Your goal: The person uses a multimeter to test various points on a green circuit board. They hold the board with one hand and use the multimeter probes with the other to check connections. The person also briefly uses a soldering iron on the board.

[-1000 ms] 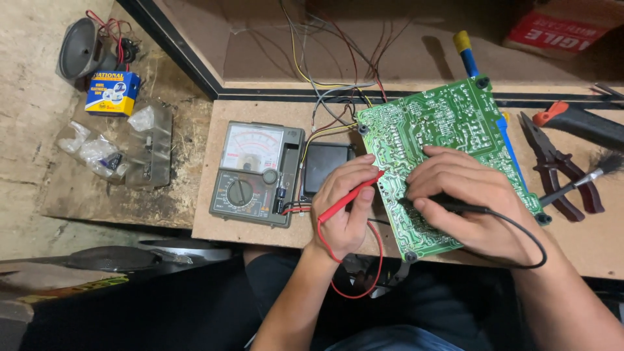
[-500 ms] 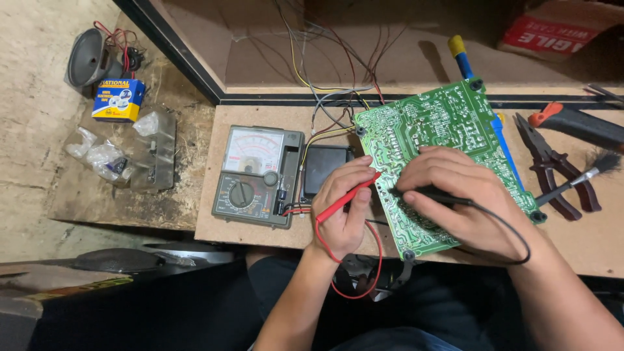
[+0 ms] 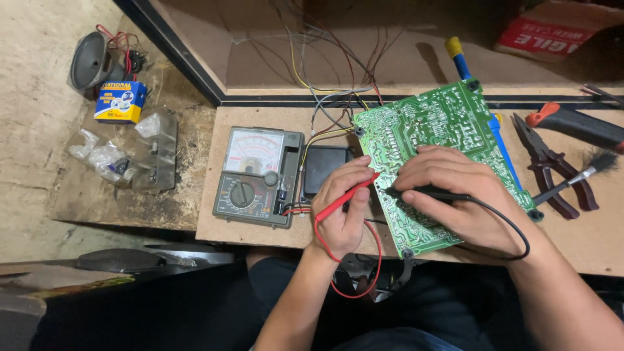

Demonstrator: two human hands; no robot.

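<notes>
A green circuit board (image 3: 434, 123) lies solder side up on the wooden bench, tilted. My left hand (image 3: 343, 208) grips a red test probe (image 3: 344, 198) whose tip touches the board's left edge. My right hand (image 3: 463, 195) rests on the board and holds a black test probe (image 3: 429, 193) pointing left. Red and black leads loop down toward my lap. An analog multimeter (image 3: 259, 175) with a dial sits left of my left hand, and a small black box (image 3: 325, 166) stands between the meter and the board.
Red-handled pliers (image 3: 552, 162), a small brush (image 3: 578, 175) and an orange-handled tool (image 3: 572, 120) lie right of the board. A blue and yellow screwdriver (image 3: 458, 58) sticks out behind it. A speaker (image 3: 91, 62), a small blue box (image 3: 120, 101) and plastic bags (image 3: 104, 159) sit at left.
The view has shifted slightly. Both hands stay on the board with the probes; my right hand's probe has nudged a little along the board.
</notes>
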